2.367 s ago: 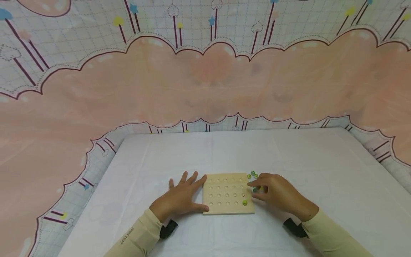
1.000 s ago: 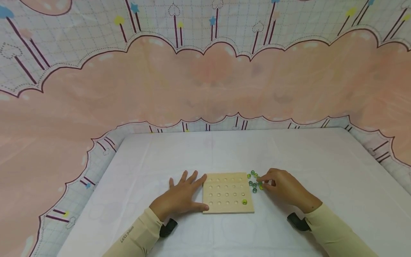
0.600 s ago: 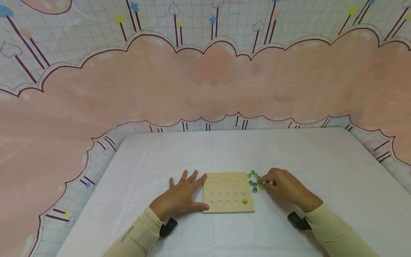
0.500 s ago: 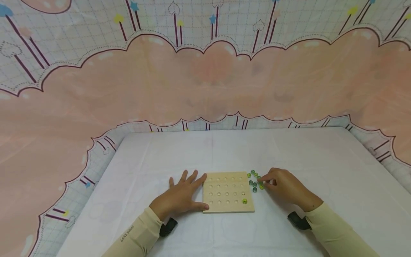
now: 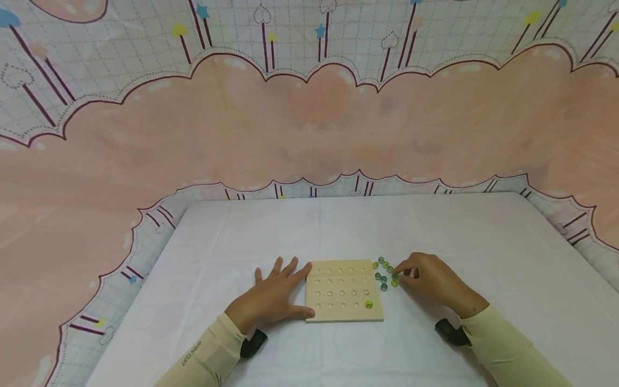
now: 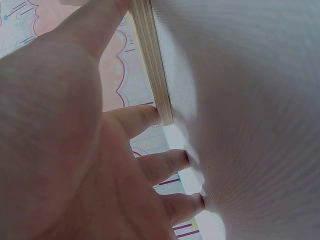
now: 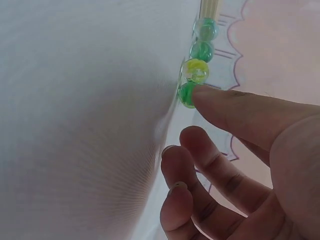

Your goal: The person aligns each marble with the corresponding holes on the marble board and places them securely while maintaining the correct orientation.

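Pink cloud-printed cloth hangs behind and around a worktop covered in white cloth. Near its front edge lies a square wooden board with rows of shallow round holes. One yellow-green marble sits in the hole at the board's near right corner; the other holes in view look bare.

Left hand lies flat on the cloth just left of the board, fingers spread and straight. Its grip is wide and holds nothing. In the left wrist view the thumb and forefinger touch the board's edge, while the other fingertips press on the cloth.

Just right of the board, a small cluster of marbles lies loose on the cloth, green, bluish and yellow ones close together. Right hand rests beside them, fingers curled. In the right wrist view its forefinger tip touches a green marble at the near end of the row; a yellow marble lies next to it, then two bluish-green ones toward the board. The thumb is hidden in that view, so I cannot tell whether the grip actually pinches the marble or only touches it.

Both forearms wear cream sleeves, each with a dark strap at the wrist.
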### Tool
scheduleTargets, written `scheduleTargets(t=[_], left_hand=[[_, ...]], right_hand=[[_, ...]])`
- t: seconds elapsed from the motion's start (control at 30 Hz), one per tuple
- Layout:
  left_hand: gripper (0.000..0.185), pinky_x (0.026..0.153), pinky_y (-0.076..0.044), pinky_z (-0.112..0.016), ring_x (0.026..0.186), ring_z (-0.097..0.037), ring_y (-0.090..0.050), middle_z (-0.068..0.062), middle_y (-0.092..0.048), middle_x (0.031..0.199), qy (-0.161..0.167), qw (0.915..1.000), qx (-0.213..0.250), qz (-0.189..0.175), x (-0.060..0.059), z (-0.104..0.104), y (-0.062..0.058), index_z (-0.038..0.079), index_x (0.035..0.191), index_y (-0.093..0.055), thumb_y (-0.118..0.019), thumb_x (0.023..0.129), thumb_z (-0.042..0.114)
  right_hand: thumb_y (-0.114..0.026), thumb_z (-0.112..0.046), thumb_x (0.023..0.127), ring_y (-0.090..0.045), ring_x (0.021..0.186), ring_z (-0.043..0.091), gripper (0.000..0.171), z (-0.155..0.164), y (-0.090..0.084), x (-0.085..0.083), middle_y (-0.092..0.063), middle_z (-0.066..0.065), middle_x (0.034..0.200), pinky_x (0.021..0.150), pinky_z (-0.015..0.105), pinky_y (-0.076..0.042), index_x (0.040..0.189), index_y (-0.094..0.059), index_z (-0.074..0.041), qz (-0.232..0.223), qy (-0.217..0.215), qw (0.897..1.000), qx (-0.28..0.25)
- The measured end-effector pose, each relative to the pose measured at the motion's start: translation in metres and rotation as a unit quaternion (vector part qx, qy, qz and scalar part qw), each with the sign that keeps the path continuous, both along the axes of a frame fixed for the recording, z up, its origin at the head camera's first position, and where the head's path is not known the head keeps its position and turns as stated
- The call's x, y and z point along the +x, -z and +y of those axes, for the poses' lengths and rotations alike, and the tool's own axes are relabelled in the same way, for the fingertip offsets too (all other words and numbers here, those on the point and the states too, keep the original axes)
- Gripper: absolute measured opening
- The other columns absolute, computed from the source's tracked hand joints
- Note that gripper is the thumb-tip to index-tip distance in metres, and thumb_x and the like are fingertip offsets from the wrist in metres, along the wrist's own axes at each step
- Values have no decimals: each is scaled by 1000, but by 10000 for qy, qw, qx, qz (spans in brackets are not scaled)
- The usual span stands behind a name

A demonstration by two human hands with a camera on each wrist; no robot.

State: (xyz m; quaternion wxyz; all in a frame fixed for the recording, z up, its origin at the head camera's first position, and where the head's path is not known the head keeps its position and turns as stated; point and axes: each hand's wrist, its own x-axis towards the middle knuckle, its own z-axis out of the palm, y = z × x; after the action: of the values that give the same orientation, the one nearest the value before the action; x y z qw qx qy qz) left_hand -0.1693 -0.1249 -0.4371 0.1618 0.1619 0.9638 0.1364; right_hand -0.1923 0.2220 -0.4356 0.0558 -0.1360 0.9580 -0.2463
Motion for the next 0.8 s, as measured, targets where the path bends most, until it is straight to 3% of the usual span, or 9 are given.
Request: scheduleTargets(t=[0.8], left_hand=[[102, 109, -6, -81, 154, -46, -8, -10, -20, 167, 9, 9999, 112, 70, 0, -1, 2, 32, 159, -27, -72, 75, 70]], right_hand=[[-77, -6, 83, -52, 72, 12, 14, 2, 2, -1, -63, -6, 80, 61, 24, -43, 93, -79, -15, 3, -92, 9999, -50]])
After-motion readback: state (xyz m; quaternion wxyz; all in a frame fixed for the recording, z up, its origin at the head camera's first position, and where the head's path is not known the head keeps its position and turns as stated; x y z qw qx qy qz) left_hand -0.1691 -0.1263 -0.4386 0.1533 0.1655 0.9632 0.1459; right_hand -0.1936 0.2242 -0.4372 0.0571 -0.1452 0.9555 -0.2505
